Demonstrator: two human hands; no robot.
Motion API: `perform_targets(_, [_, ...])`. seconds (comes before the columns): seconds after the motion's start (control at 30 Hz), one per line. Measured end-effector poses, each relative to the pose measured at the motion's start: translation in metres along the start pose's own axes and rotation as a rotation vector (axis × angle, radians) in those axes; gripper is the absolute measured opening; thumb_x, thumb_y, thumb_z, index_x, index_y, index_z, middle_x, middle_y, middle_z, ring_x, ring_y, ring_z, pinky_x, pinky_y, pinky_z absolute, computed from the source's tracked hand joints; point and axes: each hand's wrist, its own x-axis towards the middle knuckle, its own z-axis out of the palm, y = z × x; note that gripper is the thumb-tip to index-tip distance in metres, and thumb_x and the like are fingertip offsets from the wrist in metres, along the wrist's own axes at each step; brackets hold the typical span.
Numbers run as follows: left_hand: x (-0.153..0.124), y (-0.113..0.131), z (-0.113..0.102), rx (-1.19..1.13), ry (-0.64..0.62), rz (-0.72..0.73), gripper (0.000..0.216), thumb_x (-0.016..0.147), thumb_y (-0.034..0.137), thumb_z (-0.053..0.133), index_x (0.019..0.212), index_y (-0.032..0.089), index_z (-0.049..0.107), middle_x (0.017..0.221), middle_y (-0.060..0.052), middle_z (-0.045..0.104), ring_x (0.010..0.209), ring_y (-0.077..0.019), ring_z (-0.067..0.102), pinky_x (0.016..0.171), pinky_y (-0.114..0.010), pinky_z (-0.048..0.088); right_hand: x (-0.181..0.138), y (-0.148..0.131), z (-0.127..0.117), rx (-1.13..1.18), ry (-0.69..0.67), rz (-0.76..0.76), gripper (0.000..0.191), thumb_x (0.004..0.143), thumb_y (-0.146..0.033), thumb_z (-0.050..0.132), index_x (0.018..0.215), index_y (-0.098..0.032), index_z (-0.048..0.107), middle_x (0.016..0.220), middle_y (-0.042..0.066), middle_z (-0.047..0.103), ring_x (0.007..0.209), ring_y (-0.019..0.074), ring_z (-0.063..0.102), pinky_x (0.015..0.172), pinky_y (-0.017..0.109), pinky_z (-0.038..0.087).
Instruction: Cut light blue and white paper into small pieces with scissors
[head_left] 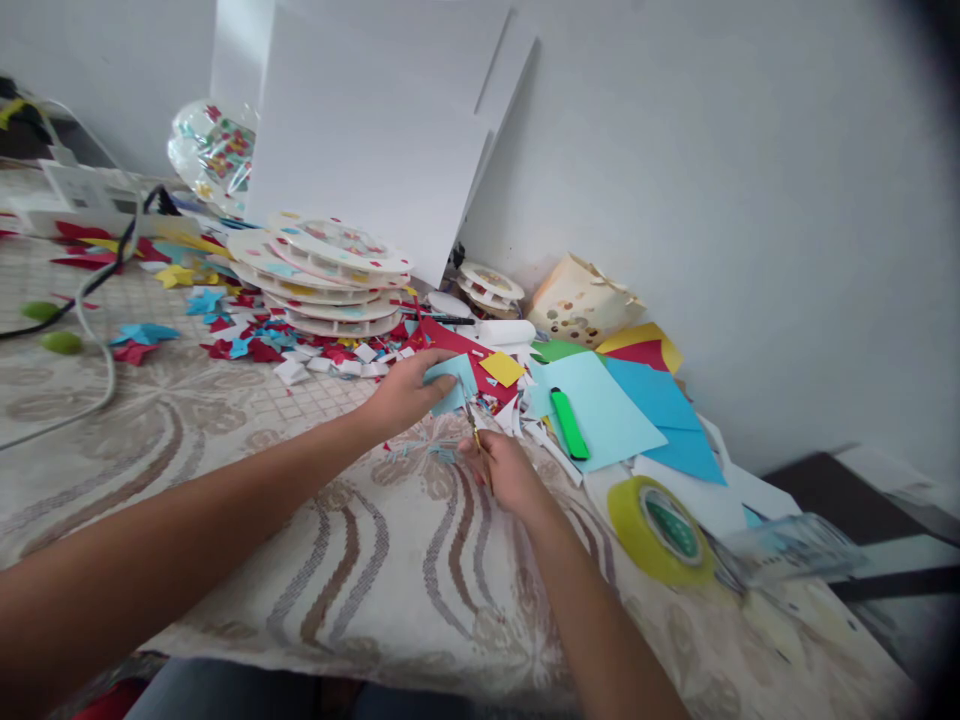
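My left hand (412, 392) pinches a small piece of light blue paper (459, 372) above the tablecloth. Scissors (475, 428) with gold-coloured handles are in my right hand (504, 468), its fingers closed around them. The blades reach up to the lower edge of the blue paper; whether they are parted I cannot make out. Thin light blue paper strips (442, 453) lie on the cloth under my hands. Just beyond the held piece are a yellow paper square (502, 369) and red paper (442, 340).
Stacked white decorated discs (330, 275) stand at the back left, with colourful paper scraps (255, 345) before them. To the right lie light blue sheets (600, 405), a green cutter (570, 425) and a yellow tape roll (660, 530). Cables (112, 330) cross the left side.
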Motion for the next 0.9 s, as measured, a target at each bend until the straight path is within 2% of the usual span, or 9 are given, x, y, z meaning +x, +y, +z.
perform_targets(0.27, [-0.001, 0.003, -0.002, 0.009, 0.009, -0.009, 0.042, 0.075, 0.034, 0.048, 0.111, 0.014, 0.055, 0.102, -0.007, 0.061, 0.087, -0.0189, 0.056, 0.082, -0.033, 0.045, -0.001, 0.0, 0.002, -0.054, 0.045, -0.067, 0.043, 0.085, -0.054, 0.034, 0.068, -0.017, 0.05, 0.056, 0.0, 0.051, 0.054, 0.0124, 0.046, 0.051, 0.022, 0.03])
perform_targets(0.57, [0.003, 0.003, -0.011, 0.017, 0.173, 0.001, 0.042, 0.075, 0.033, 0.048, 0.112, 0.014, 0.055, 0.097, -0.006, 0.062, 0.083, -0.0175, 0.056, 0.078, -0.032, 0.045, -0.007, -0.005, -0.001, -0.08, 0.008, -0.052, 0.043, 0.086, -0.057, 0.028, 0.073, -0.019, 0.044, 0.062, 0.0, 0.049, 0.062, 0.0139, 0.048, 0.059, 0.024, 0.034])
perform_targets(0.67, [0.002, 0.005, -0.013, 0.012, 0.169, 0.018, 0.043, 0.076, 0.033, 0.048, 0.113, 0.013, 0.054, 0.097, -0.006, 0.062, 0.082, -0.017, 0.056, 0.077, -0.031, 0.045, -0.009, -0.007, -0.003, -0.104, 0.005, -0.041, 0.046, 0.086, -0.059, 0.023, 0.072, -0.02, 0.041, 0.06, -0.001, 0.05, 0.06, 0.0135, 0.047, 0.058, 0.024, 0.033])
perform_targets(0.9, [-0.001, 0.004, -0.007, 0.037, 0.113, 0.065, 0.042, 0.077, 0.034, 0.047, 0.116, 0.017, 0.051, 0.098, -0.005, 0.061, 0.084, -0.0167, 0.056, 0.077, -0.03, 0.045, -0.011, -0.01, -0.005, -0.115, -0.003, -0.048, 0.049, 0.084, -0.063, 0.025, 0.069, -0.019, 0.041, 0.059, 0.0, 0.051, 0.059, 0.0134, 0.048, 0.057, 0.023, 0.032])
